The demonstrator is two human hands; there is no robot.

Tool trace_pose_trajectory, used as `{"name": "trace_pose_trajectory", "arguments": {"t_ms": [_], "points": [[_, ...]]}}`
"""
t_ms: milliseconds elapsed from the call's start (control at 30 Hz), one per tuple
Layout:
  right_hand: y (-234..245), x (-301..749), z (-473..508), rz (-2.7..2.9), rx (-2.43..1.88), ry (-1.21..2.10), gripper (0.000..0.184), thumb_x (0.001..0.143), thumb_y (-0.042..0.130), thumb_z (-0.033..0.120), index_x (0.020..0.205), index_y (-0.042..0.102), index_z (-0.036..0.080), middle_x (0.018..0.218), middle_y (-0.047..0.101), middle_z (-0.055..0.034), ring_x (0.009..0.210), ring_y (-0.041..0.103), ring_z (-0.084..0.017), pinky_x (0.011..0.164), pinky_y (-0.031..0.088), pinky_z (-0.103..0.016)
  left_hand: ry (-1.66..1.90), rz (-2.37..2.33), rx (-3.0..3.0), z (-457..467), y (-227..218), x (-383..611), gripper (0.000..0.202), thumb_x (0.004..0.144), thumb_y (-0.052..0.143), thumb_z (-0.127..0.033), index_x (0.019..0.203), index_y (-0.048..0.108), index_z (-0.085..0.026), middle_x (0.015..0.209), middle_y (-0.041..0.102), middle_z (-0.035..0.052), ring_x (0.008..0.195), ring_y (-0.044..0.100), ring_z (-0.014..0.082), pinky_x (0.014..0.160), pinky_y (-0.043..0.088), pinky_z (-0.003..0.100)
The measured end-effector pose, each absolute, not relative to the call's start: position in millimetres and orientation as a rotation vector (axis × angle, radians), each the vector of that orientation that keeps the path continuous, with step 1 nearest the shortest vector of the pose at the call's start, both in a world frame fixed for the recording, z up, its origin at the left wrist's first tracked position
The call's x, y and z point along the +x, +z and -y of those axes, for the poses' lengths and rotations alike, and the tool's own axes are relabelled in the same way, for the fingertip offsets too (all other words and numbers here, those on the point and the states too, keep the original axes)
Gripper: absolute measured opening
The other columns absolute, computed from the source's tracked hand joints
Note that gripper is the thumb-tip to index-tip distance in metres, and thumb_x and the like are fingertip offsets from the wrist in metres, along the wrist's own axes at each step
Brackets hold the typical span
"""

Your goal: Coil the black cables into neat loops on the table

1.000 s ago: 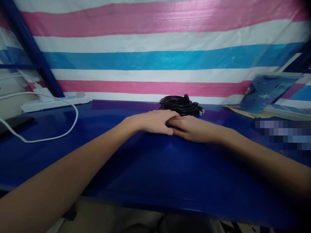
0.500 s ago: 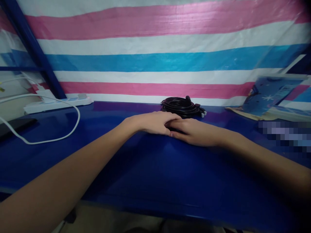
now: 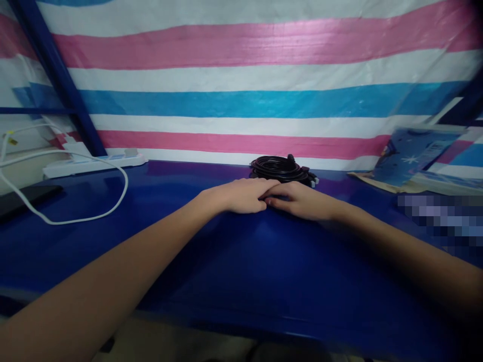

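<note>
Here's the left hand [image 3: 245, 195], draped over the fingers of the right hand [image 3: 308, 201], both apparently propped on the blue desk [image 3: 241, 271] for support; whether any fingers close on something, I can't tell. Just behind: the black cable [image 3: 277, 169], coiled (presumably for tidiness).

Glossy desk [image 3: 256, 271], smooth cables [image 3: 277, 169] (plastic-looking), shiny sheeting [image 3: 241, 103]

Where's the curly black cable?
In the head view, the black cable coil lies just right of centre on the blue table, beyond the left hand and right hand, before the striped sheet.
</note>
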State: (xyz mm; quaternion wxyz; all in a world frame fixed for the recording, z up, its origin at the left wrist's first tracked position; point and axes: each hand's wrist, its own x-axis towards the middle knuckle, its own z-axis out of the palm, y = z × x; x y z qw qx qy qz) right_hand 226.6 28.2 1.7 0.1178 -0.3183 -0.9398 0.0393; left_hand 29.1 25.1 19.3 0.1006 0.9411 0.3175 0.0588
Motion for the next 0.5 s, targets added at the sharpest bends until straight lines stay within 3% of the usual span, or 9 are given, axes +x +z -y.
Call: {"name": "trace_pose_trajectory", "arguments": {"t_ms": [67,167,233,367,500], "points": [[5,234,-40,2.64,-1.071,-0.019,0.03,0.092,0.045,0.031,0.101,0.072,0.02,0.109,0.073,-0.0072,0.097,0.067,-0.021,0.087,0.051,-0.034,0.149,-1.116,2.831,-30,18,25,0.047,0.084,0.042,-0.028,0.13,0.05,-0.019,0.136,0.055,0.0118,0.112,0.059,0.0291,0.086,0.048,0.04],[15,245,-63,2.446,-1.252,-0.215,0.036,0.091,0.043,0.031,0.112,0.068,0.015,0.117,0.068,-0.0152,0.11,0.06,-0.03,0.094,0.044,-0.046,0.162,-1.479,2.835,-42,20,10,0.046,0.085,0.04,-0.028,0.126,0.056,-0.015,0.142,0.05,0.0151,0.118,0.055,0.0321,0.089,0.047,0.041],[23,246,-76,2.422,-1.34,-0.245,0.042,0.088,0.048,0.039,0.114,0.066,0.01,0.117,0.066,-0.0206,0.107,0.06,-0.034,0.09,0.044,-0.047,0.211,-1.621,2.777,-49,21,-2,0.046,0.085,0.039,-0.026,0.125,0.057,-0.012,0.138,0.053,0.0178,0.117,0.056,0.0315,0.092,0.046,0.042],[33,234,-93,2.585,-1.454,-0.064,0.037,0.088,0.05,0.045,0.089,0.072,0.015,0.088,0.073,-0.0118,0.073,0.065,-0.023,0.068,0.047,-0.033,0.186,-1.699,2.677,-56,19,-13,0.043,0.082,0.044,-0.027,0.119,0.063,-0.016,0.128,0.061,0.0159,0.108,0.061,0.032,0.088,0.048,0.046],[42,220,-98,2.548,-1.558,-0.003,0.027,0.085,0.055,0.038,0.074,0.068,0.017,0.074,0.071,-0.0079,0.061,0.059,-0.018,0.059,0.041,-0.03,0.143,-1.678,2.631,-57,14,-10,0.04,0.08,0.045,-0.028,0.112,0.067,-0.021,0.119,0.067,0.0134,0.1,0.063,0.0319,0.082,0.048,0.046]]}}
